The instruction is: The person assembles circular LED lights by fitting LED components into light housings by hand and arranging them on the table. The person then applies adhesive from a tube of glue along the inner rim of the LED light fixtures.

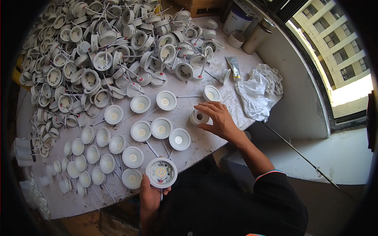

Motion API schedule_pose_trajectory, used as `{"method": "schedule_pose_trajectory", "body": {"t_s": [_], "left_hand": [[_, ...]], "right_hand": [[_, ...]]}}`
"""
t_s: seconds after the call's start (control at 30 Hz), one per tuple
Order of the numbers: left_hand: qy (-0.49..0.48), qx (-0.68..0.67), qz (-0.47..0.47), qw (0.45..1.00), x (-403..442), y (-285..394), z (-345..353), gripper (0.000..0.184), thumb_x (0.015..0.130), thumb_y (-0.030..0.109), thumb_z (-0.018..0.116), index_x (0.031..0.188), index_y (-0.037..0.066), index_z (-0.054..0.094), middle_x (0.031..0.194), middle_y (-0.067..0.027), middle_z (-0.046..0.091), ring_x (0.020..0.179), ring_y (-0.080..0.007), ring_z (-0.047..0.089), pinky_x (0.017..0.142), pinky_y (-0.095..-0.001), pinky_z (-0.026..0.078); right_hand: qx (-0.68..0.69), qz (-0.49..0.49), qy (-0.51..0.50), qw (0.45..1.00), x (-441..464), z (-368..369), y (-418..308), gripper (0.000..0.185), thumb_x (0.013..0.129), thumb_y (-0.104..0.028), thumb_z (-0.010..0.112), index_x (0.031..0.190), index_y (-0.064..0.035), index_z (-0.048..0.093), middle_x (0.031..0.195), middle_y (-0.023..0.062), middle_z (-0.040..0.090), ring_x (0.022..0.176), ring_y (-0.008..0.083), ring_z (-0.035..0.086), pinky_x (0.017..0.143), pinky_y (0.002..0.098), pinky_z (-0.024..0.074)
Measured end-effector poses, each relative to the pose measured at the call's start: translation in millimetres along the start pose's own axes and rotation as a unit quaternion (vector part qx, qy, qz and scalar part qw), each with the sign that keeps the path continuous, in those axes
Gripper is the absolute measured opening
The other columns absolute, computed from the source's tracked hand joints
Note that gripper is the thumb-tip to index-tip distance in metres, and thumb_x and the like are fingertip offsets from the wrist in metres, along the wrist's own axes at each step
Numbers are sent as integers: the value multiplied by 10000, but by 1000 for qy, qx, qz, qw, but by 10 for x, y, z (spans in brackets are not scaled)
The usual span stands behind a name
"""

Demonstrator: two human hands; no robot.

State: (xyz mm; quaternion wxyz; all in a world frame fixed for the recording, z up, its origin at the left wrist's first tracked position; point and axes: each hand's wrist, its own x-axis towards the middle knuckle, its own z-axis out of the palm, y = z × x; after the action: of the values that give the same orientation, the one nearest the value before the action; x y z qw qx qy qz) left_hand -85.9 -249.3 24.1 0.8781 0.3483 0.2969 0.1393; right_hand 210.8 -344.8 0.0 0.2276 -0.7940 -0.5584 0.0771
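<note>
The left hand (149,197) grips a round white lamp (162,173) — board bare, dotted yellow; the right hand (220,121) curves around a white cylinder (194,118) — grip unclear.

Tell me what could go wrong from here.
The left hand grips a round lamp with its circuit board exposed, so fingers might smudge or snag components. The right hand, at the white roll, could bump the nearby lit-faced lamp. The loose heap might slide onto the neighbouring rows.
</note>
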Motion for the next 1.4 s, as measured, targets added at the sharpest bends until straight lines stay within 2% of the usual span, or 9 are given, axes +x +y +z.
{"method": "schedule_pose_trajectory", "body": {"t_s": [0.4,0.57,0.73,0.8,0.87,1.13,1.23,1.3,1.4], "left_hand": [[29,7,0,1000,31,-6,63,663,954,508,269,1308,-44,364,1008,-145,583,687,-166,540,569,-280,417],[78,13,80,994,69,2,151,549,985,409,301,1202,-80,423,999,-177,583,744,-188,557,658,-308,451],[113,21,91,989,92,14,160,509,992,397,286,1189,-46,440,983,-158,586,727,-195,550,637,-317,441],[64,47,105,991,71,24,154,525,987,397,308,1236,-57,393,1015,-131,557,791,-162,536,675,-281,431],[57,52,111,991,61,35,180,521,987,397,309,1249,-47,387,1018,-115,546,802,-148,523,676,-270,424],[27,85,132,987,-4,16,203,544,982,405,320,1315,-24,338,1020,-68,513,801,-102,475,681,-247,402],[40,73,116,990,-6,3,230,543,985,398,313,1322,-28,327,1073,-81,513,875,-118,499,724,-256,414],[104,48,116,987,0,-5,299,540,987,395,310,1326,-25,328,1137,-104,506,968,-147,515,779,-271,425],[100,31,132,986,12,-20,289,531,988,387,312,1326,-23,333,1188,-119,492,1040,-170,513,825,-285,427]], "right_hand": [[65,25,48,996,-66,-17,11,596,681,-197,772,1227,-129,544,1215,59,570,1141,256,496,968,393,379],[141,-18,98,985,-68,-211,-297,588,643,-121,793,1185,-86,568,1202,59,587,1123,260,524,962,385,414],[196,-112,48,973,-56,-351,-804,631,639,-186,801,1214,-104,554,1227,56,568,1121,264,510,915,380,404],[206,-176,-6,963,-36,-404,-988,626,664,-245,785,1231,-122,551,1265,45,541,1145,254,490,901,384,389],[223,-219,-33,949,-19,-320,-1084,615,682,-274,761,1240,-129,544,1267,44,536,1152,256,485,908,389,383],[204,-250,-74,944,-4,-167,-1243,627,697,-277,735,1268,-140,516,1292,44,511,1202,263,447,911,408,384],[227,-241,-75,940,-33,-84,-1217,629,698,-273,734,1271,-138,513,1309,44,496,1221,266,433,926,410,377],[244,-237,-72,938,-50,-60,-1217,630,696,-273,735,1270,-136,513,1323,43,485,1229,267,427,935,409,372],[239,-233,-80,939,-68,-61,-1227,637,693,-272,742,1269,-127,512,1338,83,462,1239,278,418,950,421,367]]}}
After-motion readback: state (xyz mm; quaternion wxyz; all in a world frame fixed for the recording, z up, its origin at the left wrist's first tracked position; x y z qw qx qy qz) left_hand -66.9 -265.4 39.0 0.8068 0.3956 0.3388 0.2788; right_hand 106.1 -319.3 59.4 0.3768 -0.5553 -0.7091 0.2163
